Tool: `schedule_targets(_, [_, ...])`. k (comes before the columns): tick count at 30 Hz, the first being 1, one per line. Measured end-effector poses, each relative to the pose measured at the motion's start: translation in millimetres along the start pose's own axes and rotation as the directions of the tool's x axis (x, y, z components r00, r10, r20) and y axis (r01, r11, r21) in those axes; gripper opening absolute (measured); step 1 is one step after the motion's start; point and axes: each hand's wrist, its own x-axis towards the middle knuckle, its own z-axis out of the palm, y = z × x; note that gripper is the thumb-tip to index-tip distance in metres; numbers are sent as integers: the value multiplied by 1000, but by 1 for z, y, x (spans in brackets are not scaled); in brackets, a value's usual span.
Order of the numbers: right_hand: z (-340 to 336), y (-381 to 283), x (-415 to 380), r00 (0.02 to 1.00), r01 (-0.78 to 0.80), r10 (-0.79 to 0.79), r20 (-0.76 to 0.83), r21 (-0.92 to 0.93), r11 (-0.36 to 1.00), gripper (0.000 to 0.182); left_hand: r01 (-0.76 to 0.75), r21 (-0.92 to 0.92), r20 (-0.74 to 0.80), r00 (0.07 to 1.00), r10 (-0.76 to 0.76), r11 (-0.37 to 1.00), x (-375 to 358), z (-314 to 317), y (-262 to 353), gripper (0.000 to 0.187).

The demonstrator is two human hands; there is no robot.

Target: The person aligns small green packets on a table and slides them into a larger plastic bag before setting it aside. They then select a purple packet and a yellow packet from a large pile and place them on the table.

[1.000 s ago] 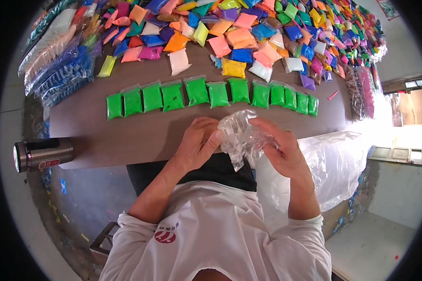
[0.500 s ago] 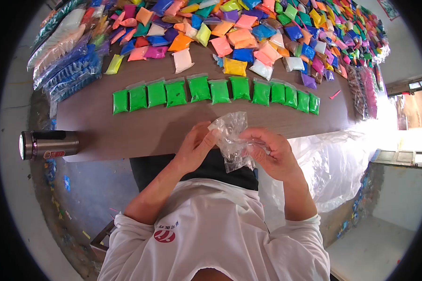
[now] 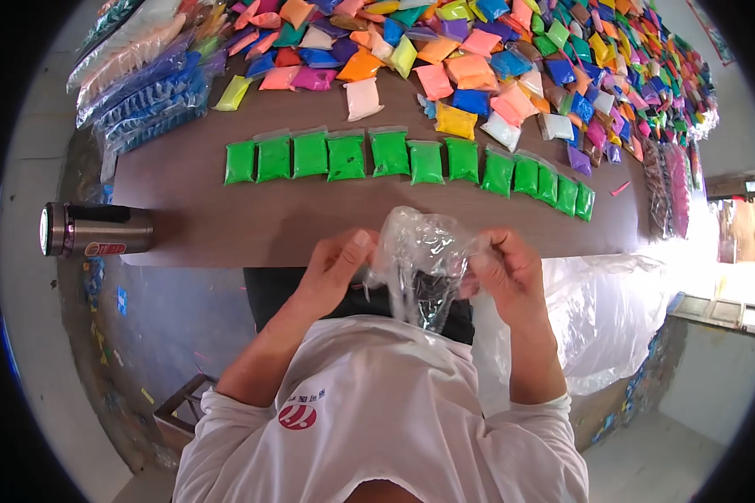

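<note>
A crumpled clear plastic bag (image 3: pixel 419 251) is stretched between my two hands at the table's near edge, above my lap. My left hand (image 3: pixel 334 272) pinches its left side between thumb and fingers. On the opposite side, my right hand (image 3: pixel 509 272) grips the bag's edge, its fingertips slightly blurred. Nothing shows inside the see-through bag. Just beyond my hands, a row of several small bright green packets (image 3: pixel 390 152) lies side by side across the brown table (image 3: pixel 310 220).
A big heap of many-coloured packets (image 3: pixel 470 71) covers the far side. Stacked filled bags (image 3: pixel 155 105) lie at the left, near a steel thermos flask (image 3: pixel 101 230) on its side. A large clear plastic sheet or sack (image 3: pixel 596 323) hangs at the right, below the table edge.
My hands have moved apart, spreading the bag wider between them. The view has shifted slightly, so the table and packets appear further right. The green row is unchanged.
</note>
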Motion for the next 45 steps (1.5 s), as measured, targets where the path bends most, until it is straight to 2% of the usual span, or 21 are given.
schedule_targets(3, [-1, 14, 10, 991, 130, -133, -4, -206, 970, 24, -80, -22, 47, 996, 81, 997, -3, 8, 2, 54])
schedule_targets(10, [1, 20, 15, 987, 66, -99, -128, -242, 968, 28, -190, -102, 193, 959, 207, 977, 3, -5, -1, 59])
schedule_targets(13, [6, 19, 15, 979, 47, -95, -179, -256, 966, 27, -216, -103, 211, 949, 234, 971, 3, -5, 0, 60])
schedule_targets(16, [13, 19, 14, 973, 59, -110, -204, -237, 970, 27, -235, -80, 193, 950, 246, 969, 3, 0, 4, 54])
schedule_targets(18, [19, 17, 12, 970, 60, -118, -213, -261, 963, 27, -192, -87, 175, 963, 204, 978, 2, 3, 4, 49])
schedule_targets(22, [15, 22, 9, 993, 40, -65, -102, -226, 973, 30, -145, -118, 91, 984, 156, 982, -2, 9, 1, 40])
schedule_targets(25, [12, 19, 9, 1000, 16, -18, -10, -180, 983, 32, -130, -54, 0, 991, 130, 990, 2, 5, -11, 41])
schedule_targets(27, [8, 21, 11, 1000, -9, 12, 17, -172, 985, 32, -189, -21, 3, 982, 189, 982, 4, 5, -11, 42])
schedule_targets(30, [-9, 34, 15, 996, -66, 64, 65, 38, 997, 28, -211, 36, -1, 977, 212, 977, 5, 1, -16, 40])
schedule_targets(34, [-20, 39, 17, 996, -15, 16, 86, -9, 1000, 26, -220, 138, -113, 965, 237, 966, 2, -6, -24, 37])
schedule_targets(36, [-21, 31, 17, 995, 5, 0, 96, -51, 999, 27, -240, 112, -146, 956, 255, 964, -2, -14, -15, 34])
schedule_targets(37, [-24, 30, 16, 996, 5, 3, 87, -91, 996, 26, -248, 99, -164, 951, 261, 964, -5, -19, -11, 33])
schedule_targets(40, [-28, 26, 16, 1000, -15, 18, 17, -167, 986, 23, -260, 307, -162, 934, 320, 916, -10, -38, -5, 32])
schedule_targets(42, [-18, 20, 16, 995, -49, 36, -90, -155, 987, 22, -240, 234, -187, 940, 285, 942, -13, -35, -1, 34])
schedule_targets(45, [-25, 29, 25, 980, -66, 15, -197, -256, 964, 23, -209, 148, -193, 953, 235, 967, -17, -37, -10, 36])
